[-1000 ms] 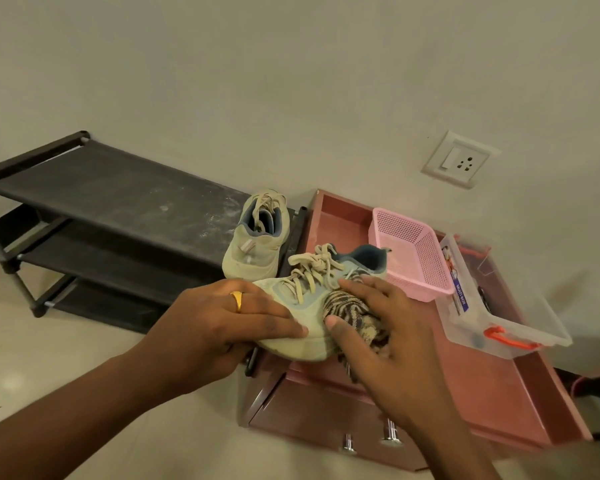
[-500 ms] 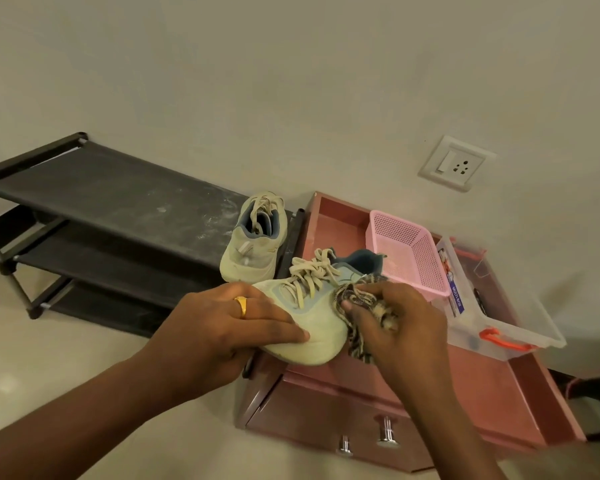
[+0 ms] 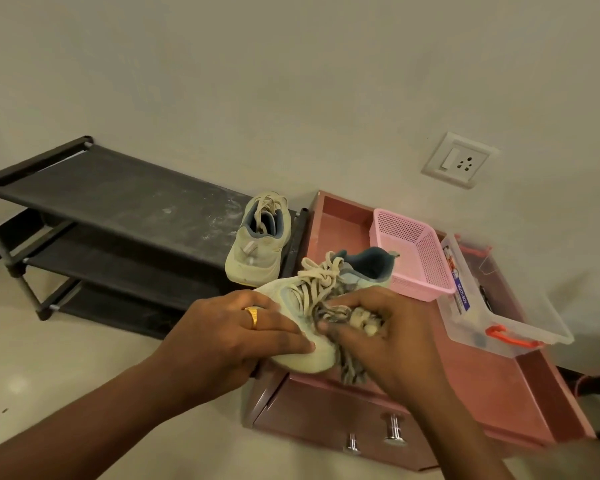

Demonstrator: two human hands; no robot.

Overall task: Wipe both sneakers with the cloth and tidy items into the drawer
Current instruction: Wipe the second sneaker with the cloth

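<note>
We've got the sneaker [image 3: 302, 303] over the seven-o'clock corner of the drawer [image 3: 321, 216], toe at seven, heel at one. Our left hand [image 3: 236, 334] has its grip curled over the toe. Our right hand [image 3: 388, 344] grips the bunched cloth [image 3: 343, 317] on the flank at four. At eleven, the second sneaker [image 3: 257, 251] waits on the rack [image 3: 118, 202].

One sneaker [image 3: 257, 252] sits at the right end of the shoe rack [image 3: 125, 199]'s top shelf, and just right stands the drawer unit [image 3: 482, 382], on it the basket [image 3: 413, 258] left of the storage box [image 3: 520, 327] and behind the second sneaker [image 3: 312, 285] and cloth [image 3: 352, 370].
</note>
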